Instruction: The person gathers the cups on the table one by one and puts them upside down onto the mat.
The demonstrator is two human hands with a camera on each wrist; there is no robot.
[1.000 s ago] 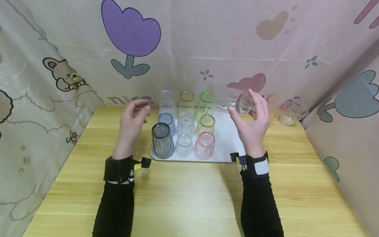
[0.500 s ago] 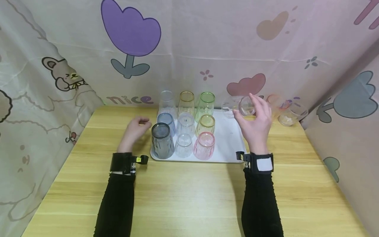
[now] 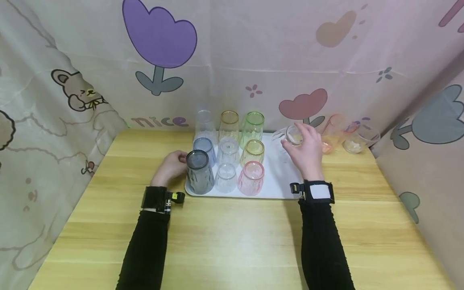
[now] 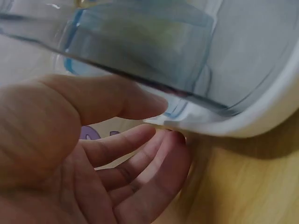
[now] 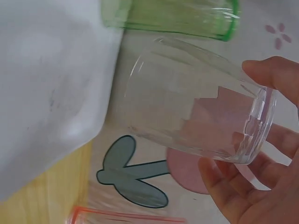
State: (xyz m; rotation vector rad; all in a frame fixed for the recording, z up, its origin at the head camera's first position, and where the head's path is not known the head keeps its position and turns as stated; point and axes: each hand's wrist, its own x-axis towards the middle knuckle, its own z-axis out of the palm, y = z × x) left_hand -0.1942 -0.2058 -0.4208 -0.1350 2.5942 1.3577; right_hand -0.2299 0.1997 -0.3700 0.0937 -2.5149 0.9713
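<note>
In the head view, my right hand [image 3: 307, 151] holds a clear drinking glass [image 3: 294, 136] by its thick base, over the tray's back right corner. The right wrist view shows thumb and fingers around the base of this glass [image 5: 191, 105], with its wide mouth pointing away from the palm, toward the tray side. My left hand [image 3: 172, 166] is at the left edge of the white tray [image 3: 277, 177], beside a dark grey upside-down glass [image 3: 200, 175]. In the left wrist view, its thumb [image 4: 140, 103] and bent fingers [image 4: 163, 172] lie on either side of the tray rim.
Upside-down glasses stand close together on the tray, among them a green glass [image 3: 253, 129], a blue glass [image 3: 204, 146] and a pink glass [image 3: 251, 179]. An orange glass [image 3: 331, 133] and another clear glass [image 3: 357, 141] are right of the tray. A patterned curtain hangs behind.
My right hand lowers the clear glass toward the tray's back right corner. My left hand comes down from above the table to the tray's left edge.
</note>
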